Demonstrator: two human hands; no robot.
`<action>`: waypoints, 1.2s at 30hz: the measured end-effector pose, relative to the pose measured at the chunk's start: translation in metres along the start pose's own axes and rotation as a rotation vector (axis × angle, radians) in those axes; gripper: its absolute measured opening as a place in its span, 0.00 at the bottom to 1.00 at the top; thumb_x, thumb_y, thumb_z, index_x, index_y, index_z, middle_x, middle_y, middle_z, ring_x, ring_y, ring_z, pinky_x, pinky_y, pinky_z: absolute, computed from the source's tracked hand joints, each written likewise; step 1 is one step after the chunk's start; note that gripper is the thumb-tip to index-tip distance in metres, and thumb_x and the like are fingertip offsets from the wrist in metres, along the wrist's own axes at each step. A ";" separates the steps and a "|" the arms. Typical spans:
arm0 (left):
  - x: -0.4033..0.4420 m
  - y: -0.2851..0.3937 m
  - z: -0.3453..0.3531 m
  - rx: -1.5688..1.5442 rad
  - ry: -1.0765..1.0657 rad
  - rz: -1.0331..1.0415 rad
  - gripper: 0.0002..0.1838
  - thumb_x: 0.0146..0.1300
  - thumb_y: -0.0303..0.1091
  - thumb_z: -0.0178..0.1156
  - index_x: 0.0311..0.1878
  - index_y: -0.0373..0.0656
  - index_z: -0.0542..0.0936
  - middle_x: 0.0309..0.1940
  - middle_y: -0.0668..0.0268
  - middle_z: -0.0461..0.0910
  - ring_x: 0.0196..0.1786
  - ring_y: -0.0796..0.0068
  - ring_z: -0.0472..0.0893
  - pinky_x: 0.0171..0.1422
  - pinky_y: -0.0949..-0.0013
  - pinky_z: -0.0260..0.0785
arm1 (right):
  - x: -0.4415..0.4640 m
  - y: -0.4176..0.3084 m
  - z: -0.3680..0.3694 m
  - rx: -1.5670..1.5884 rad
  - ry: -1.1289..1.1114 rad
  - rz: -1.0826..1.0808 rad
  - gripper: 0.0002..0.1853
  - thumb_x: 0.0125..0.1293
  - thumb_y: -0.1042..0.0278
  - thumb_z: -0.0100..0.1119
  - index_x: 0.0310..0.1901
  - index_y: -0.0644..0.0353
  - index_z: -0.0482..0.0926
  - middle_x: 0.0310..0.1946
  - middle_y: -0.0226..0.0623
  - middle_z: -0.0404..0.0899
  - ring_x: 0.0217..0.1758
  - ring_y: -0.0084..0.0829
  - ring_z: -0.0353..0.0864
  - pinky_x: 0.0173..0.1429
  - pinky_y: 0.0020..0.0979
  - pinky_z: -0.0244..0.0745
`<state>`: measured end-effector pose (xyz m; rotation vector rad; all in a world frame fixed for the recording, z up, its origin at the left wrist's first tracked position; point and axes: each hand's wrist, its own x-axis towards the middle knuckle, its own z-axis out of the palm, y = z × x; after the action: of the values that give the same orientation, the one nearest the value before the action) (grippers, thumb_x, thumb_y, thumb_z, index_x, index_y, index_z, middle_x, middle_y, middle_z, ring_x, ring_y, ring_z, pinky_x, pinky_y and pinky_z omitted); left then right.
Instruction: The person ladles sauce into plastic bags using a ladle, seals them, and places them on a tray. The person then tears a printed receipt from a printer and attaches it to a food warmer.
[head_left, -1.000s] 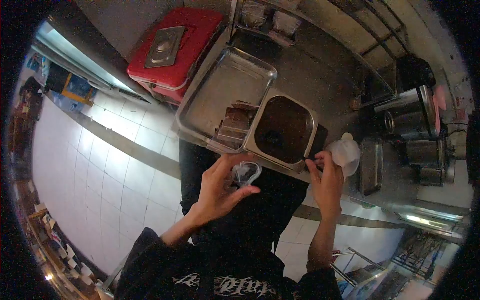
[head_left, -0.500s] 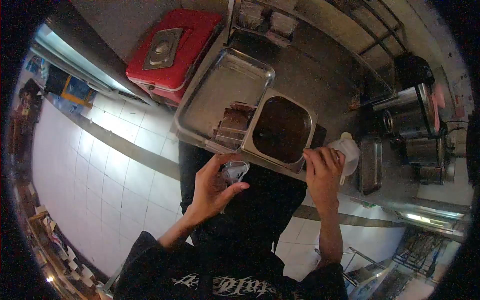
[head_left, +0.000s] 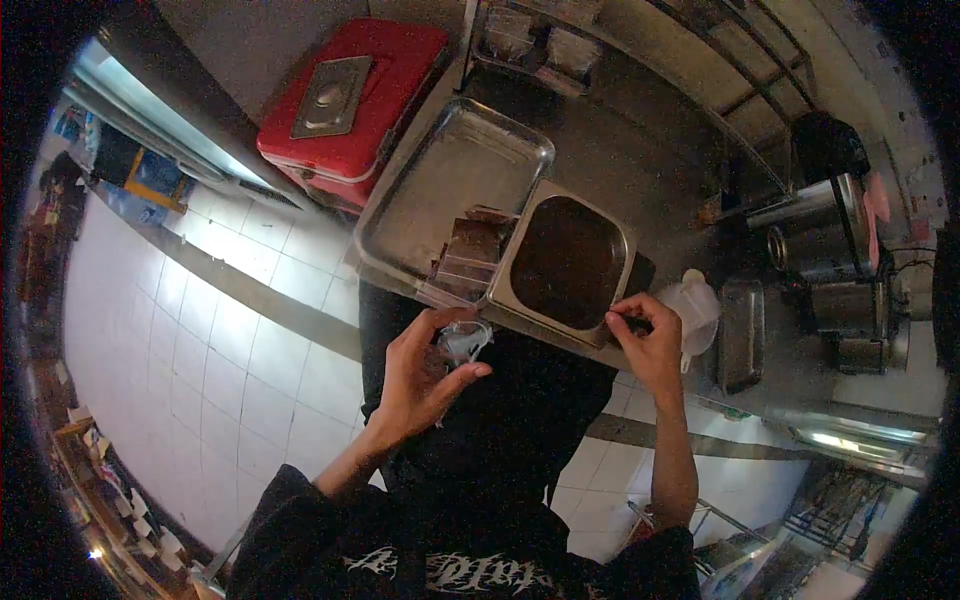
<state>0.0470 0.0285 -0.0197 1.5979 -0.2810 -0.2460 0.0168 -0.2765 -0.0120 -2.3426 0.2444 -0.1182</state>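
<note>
My left hand [head_left: 420,375] curls around a small clear plastic bag [head_left: 463,342] with a whitish rim, just in front of the counter. My right hand [head_left: 650,340] is at the near right corner of a square steel pan [head_left: 508,262]. Its thumb and forefinger are pinched together at the rim, and what lies between them is too dark to make out. Dark brown contents [head_left: 567,262] fill part of the pan. Left of it, clear packets with brown filling [head_left: 472,252] lie at the near end of a shallow steel tray [head_left: 372,245].
A red cooler box [head_left: 400,80] with a steel lid [head_left: 330,97] on top stands at the back left. Right of my right hand are a translucent white jug [head_left: 695,308] and a narrow steel tray [head_left: 742,340]. Steel pots [head_left: 815,235] stand farther right.
My right hand has shifted slightly, its fingers curling more tightly at the pan corner. My left hand stays nearly in place with the plastic bag. The whole view has moved a little.
</note>
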 end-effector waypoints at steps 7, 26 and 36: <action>0.018 0.008 0.004 0.086 0.047 0.120 0.31 0.52 0.37 0.75 0.58 0.37 0.74 0.50 0.56 0.80 0.54 0.67 0.80 0.55 0.65 0.73 | -0.004 0.011 -0.006 0.187 -0.046 0.104 0.06 0.62 0.71 0.67 0.35 0.63 0.80 0.30 0.29 0.81 0.34 0.18 0.76 0.42 0.23 0.71; 0.071 0.032 0.039 0.295 0.029 0.313 0.32 0.49 0.42 0.76 0.56 0.41 0.75 0.46 0.57 0.80 0.49 0.55 0.82 0.50 0.61 0.74 | 0.000 -0.035 -0.099 0.173 0.056 0.099 0.07 0.60 0.71 0.66 0.36 0.61 0.78 0.32 0.28 0.78 0.36 0.19 0.75 0.45 0.24 0.70; 0.082 0.045 0.049 0.338 0.013 0.364 0.32 0.48 0.42 0.76 0.55 0.42 0.75 0.45 0.54 0.80 0.48 0.52 0.82 0.49 0.59 0.75 | 0.009 -0.066 -0.123 0.174 0.100 -0.020 0.07 0.59 0.70 0.65 0.35 0.61 0.78 0.33 0.27 0.77 0.38 0.19 0.74 0.45 0.24 0.68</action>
<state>0.1074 -0.0470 0.0244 1.8429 -0.6212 0.0992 0.0153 -0.3184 0.1217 -2.1694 0.2492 -0.2563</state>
